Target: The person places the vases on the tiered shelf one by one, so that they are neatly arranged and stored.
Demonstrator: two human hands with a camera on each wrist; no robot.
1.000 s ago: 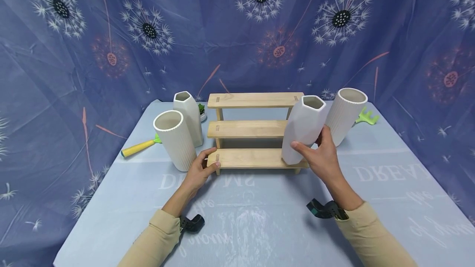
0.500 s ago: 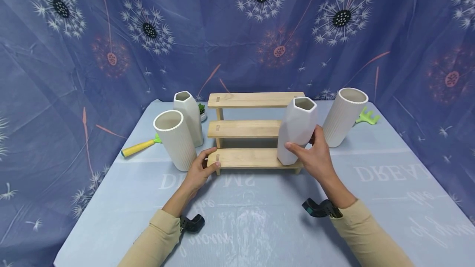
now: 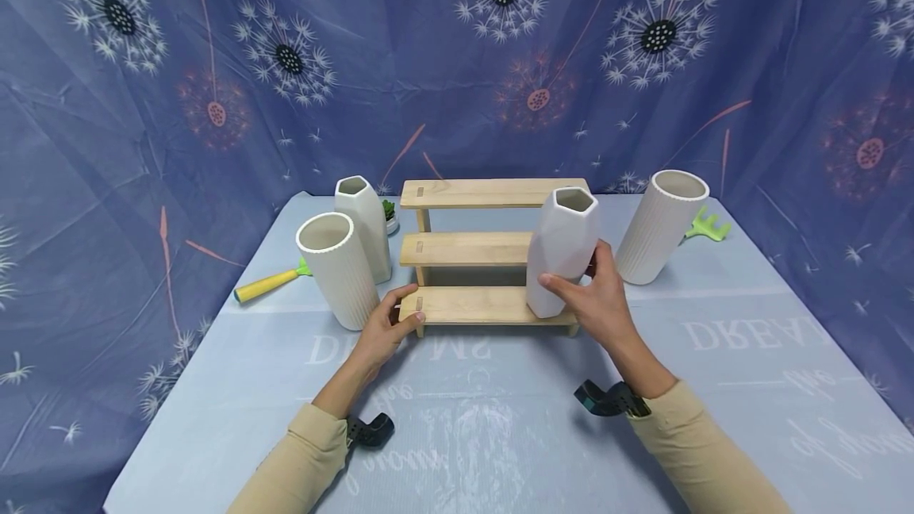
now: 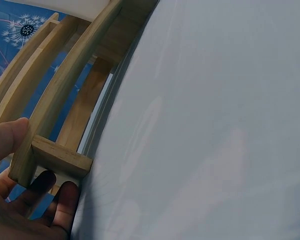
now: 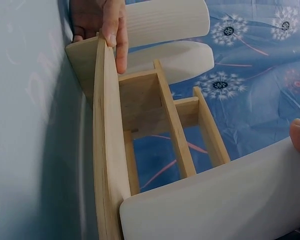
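Note:
A three-tier wooden shelf (image 3: 467, 304) stands mid-table. My left hand (image 3: 380, 333) grips the left end of its lowest tier; in the left wrist view the thumb lies on the board (image 4: 65, 85) and the fingers are under it. With my right hand (image 3: 598, 301) I hold a white faceted vase (image 3: 560, 256) low on its side, thumb in front. Upright on the lowest tier, toward its right end, the vase hides part of the upper tiers. Its lower end touches the tier in the right wrist view, where the vase (image 5: 215, 205) lies across the bottom.
Left of the shelf stand a ribbed white vase (image 3: 339, 272) and another faceted vase (image 3: 367, 228), near a small potted plant (image 3: 389, 216) and a yellow-handled tool (image 3: 267, 285). A second ribbed vase (image 3: 660, 228) stands right, before a green rake head (image 3: 707, 226).
My right hand has moved the faceted vase left along the lowest tier, away from the ribbed vase on the right, and it stands straighter. The left hand has stayed in place.

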